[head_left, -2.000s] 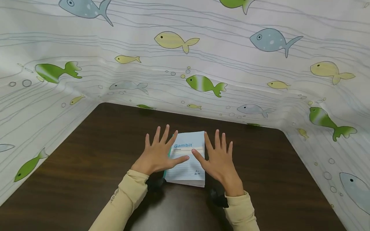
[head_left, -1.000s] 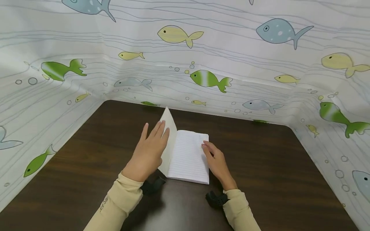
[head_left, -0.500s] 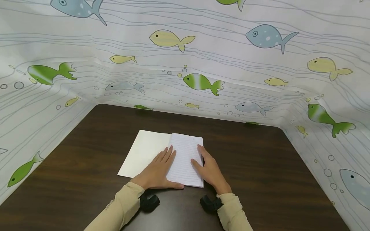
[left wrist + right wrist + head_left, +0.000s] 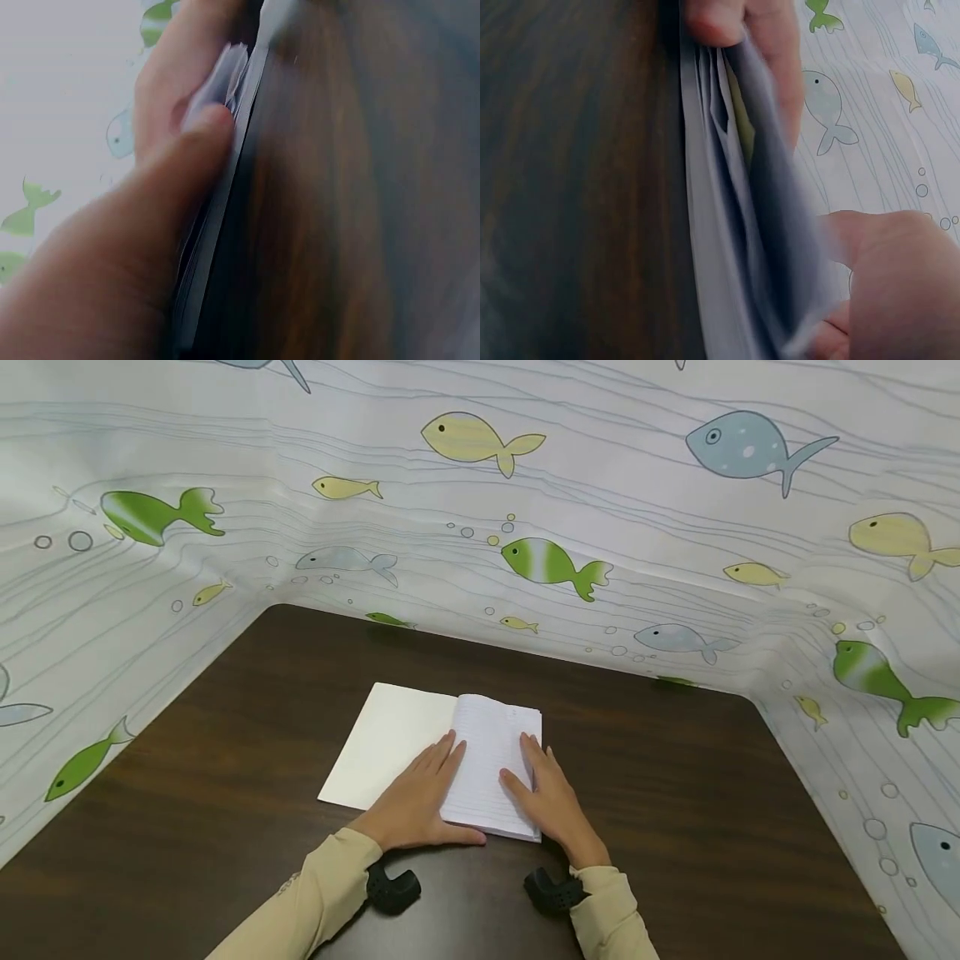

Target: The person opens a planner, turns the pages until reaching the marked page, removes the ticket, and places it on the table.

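Note:
An open ruled notebook (image 4: 495,760) lies on the dark table, its blank inside cover (image 4: 401,727) spread flat to the left. My left hand (image 4: 420,797) rests on it near the spine, fingers straight, with the thumb along the bottom edge. At the right edge, my right hand (image 4: 555,802) holds the pages, thumb on top and fingers at the side. In the right wrist view the page edges (image 4: 739,202) stand loosely fanned, the upper ones lifted and blurred. The left wrist view shows my left thumb (image 4: 202,135) against the notebook's edge.
A white sheet with printed fish (image 4: 555,493) stands as a wall around the back and both sides of the table (image 4: 675,827). Black wrist cameras (image 4: 393,892) sit under both wrists, close above the tabletop.
The closed notebook was opened, its cover swung over to the left and laid flat. My left hand came down onto the spine; my right hand moved to the page edge and stays there.

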{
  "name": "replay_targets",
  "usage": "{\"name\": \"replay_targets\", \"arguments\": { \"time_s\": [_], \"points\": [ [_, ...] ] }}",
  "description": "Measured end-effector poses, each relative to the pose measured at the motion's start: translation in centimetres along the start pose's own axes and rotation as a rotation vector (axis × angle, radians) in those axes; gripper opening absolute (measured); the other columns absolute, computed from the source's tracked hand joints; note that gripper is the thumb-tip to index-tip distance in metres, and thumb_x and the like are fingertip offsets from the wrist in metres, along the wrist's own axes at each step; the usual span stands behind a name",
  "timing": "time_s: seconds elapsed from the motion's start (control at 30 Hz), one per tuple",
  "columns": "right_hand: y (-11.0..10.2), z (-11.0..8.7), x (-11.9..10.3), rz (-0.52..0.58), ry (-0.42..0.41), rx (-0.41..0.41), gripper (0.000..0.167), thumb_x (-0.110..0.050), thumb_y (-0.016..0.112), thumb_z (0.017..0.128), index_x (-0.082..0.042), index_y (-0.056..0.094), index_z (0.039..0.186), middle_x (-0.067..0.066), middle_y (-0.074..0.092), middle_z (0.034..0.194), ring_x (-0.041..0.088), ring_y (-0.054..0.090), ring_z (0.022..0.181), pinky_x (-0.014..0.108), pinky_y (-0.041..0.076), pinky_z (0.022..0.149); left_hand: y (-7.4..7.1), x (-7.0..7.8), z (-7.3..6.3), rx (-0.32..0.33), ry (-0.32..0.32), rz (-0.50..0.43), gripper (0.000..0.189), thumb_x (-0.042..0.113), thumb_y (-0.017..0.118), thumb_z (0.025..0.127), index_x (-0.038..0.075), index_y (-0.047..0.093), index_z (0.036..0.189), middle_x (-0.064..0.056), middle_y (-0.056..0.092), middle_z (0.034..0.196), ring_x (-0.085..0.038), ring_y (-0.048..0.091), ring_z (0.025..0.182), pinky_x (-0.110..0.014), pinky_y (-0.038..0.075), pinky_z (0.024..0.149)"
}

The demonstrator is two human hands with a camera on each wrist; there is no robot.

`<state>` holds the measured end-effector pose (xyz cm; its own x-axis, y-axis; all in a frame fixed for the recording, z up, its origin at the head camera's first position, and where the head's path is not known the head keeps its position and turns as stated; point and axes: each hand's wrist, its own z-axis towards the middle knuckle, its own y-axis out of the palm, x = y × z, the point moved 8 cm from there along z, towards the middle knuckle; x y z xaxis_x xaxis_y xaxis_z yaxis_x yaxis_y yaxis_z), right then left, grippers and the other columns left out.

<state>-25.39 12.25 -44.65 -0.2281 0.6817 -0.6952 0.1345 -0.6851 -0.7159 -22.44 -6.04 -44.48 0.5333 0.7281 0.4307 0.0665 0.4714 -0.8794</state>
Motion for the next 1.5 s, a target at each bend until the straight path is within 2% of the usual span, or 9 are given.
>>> {"name": "replay_targets", "arguments": {
  "time_s": [0.33, 0.5, 0.67, 0.93, 1.07, 1.17, 1.3, 1.4, 1.5],
  "points": [
    [-0.2, 0.2, -0.4, 0.056, -0.07, -0.004, 0.062, -0.032, 0.053, 0.108, 0.001, 0.037, 0.158, 0.018, 0.032, 0.165, 0.03, 0.023, 0.156, 0.054, 0.002, 0.127, -0.8, -1.3, 0.0, -0.027, -0.077, -0.306, 0.125, 0.069, 0.084, 0.072, 0.009, 0.025, 0.165, -0.01, 0.018, 0.172, -0.027, 0.022, 0.156, -0.048, 0.028, 0.123],
    [0.0, 0.1, -0.8, 0.085, -0.105, -0.015, 0.056, -0.027, 0.047, 0.11, 0.003, 0.039, 0.156, 0.018, 0.035, 0.163, 0.031, 0.026, 0.155, 0.055, 0.001, 0.126, -1.2, -1.8, -0.4, 0.014, -0.076, -0.324, 0.111, 0.061, 0.083, 0.079, 0.008, 0.032, 0.162, -0.011, 0.026, 0.169, -0.028, 0.029, 0.154, -0.05, 0.031, 0.121],
    [0.0, 0.3, -0.5, 0.151, -0.083, 0.025, 0.053, -0.028, 0.038, 0.114, 0.003, 0.04, 0.156, 0.017, 0.035, 0.164, 0.032, 0.025, 0.155, 0.053, 0.005, 0.127, -2.0, -1.0, -0.9, 0.105, 0.038, -0.243, 0.084, 0.038, 0.08, 0.09, 0.005, 0.04, 0.156, -0.016, 0.036, 0.164, -0.032, 0.039, 0.149, -0.051, 0.038, 0.117],
    [-0.8, 0.4, 0.7, 0.266, 0.006, 0.128, 0.058, -0.02, 0.038, 0.114, -0.001, 0.017, 0.164, 0.015, 0.03, 0.166, 0.029, 0.025, 0.155, 0.051, 0.02, 0.125, -4.5, 1.4, -1.9, 0.48, 0.223, -0.123, 0.076, 0.016, 0.066, 0.096, -0.002, 0.029, 0.16, -0.018, 0.031, 0.166, -0.034, 0.037, 0.149, -0.033, 0.027, 0.123],
    [-0.6, 0.5, 1.0, 0.195, 0.051, 0.114, 0.072, -0.02, 0.054, 0.107, -0.005, 0.015, 0.166, 0.013, 0.028, 0.167, 0.029, 0.022, 0.156, 0.053, 0.019, 0.125, -6.2, 2.1, -2.9, 0.764, 0.181, -0.009, 0.07, 0.001, 0.061, 0.093, -0.005, 0.033, 0.157, -0.027, 0.025, 0.165, -0.043, 0.034, 0.148, -0.039, 0.024, 0.124],
    [-0.4, 0.4, 1.2, 0.145, 0.08, 0.102, 0.08, -0.021, 0.063, 0.102, -0.006, 0.017, 0.166, 0.012, 0.028, 0.168, 0.03, 0.021, 0.156, 0.054, 0.019, 0.125, -6.9, 2.2, -3.3, 0.856, 0.075, 0.159, 0.076, -0.017, 0.058, 0.083, -0.004, 0.037, 0.155, -0.033, 0.021, 0.162, -0.049, 0.031, 0.148, -0.053, 0.026, 0.122],
    [-0.4, 0.4, 1.1, 0.147, 0.073, 0.103, 0.081, -0.019, 0.067, 0.1, -0.004, 0.02, 0.165, 0.016, 0.029, 0.167, 0.033, 0.022, 0.156, 0.055, 0.02, 0.124, -6.4, 1.9, -2.8, 0.751, 0.0, 0.349, 0.081, -0.025, 0.055, 0.076, -0.002, 0.045, 0.152, -0.033, 0.024, 0.163, -0.047, 0.028, 0.151, -0.06, 0.025, 0.121],
    [-0.5, 0.5, 1.0, 0.156, 0.054, 0.112, 0.08, -0.018, 0.067, 0.1, -0.003, 0.022, 0.164, 0.017, 0.029, 0.167, 0.035, 0.022, 0.156, 0.056, 0.02, 0.124, -5.0, 1.7, -2.1, 0.601, 0.046, 0.281, 0.064, -0.015, 0.061, 0.085, -0.006, 0.051, 0.147, -0.029, 0.037, 0.16, -0.042, 0.036, 0.149, -0.056, 0.03, 0.12],
    [-0.4, 0.5, 1.0, 0.153, 0.043, 0.128, 0.076, -0.019, 0.065, 0.101, -0.002, 0.024, 0.164, 0.017, 0.03, 0.166, 0.035, 0.023, 0.155, 0.055, 0.021, 0.124, -2.8, 1.6, -1.6, 0.366, 0.086, 0.167, 0.048, 0.006, 0.06, 0.1, -0.007, 0.053, 0.146, -0.023, 0.047, 0.155, -0.037, 0.043, 0.145, -0.052, 0.034, 0.119]
  ]
}}
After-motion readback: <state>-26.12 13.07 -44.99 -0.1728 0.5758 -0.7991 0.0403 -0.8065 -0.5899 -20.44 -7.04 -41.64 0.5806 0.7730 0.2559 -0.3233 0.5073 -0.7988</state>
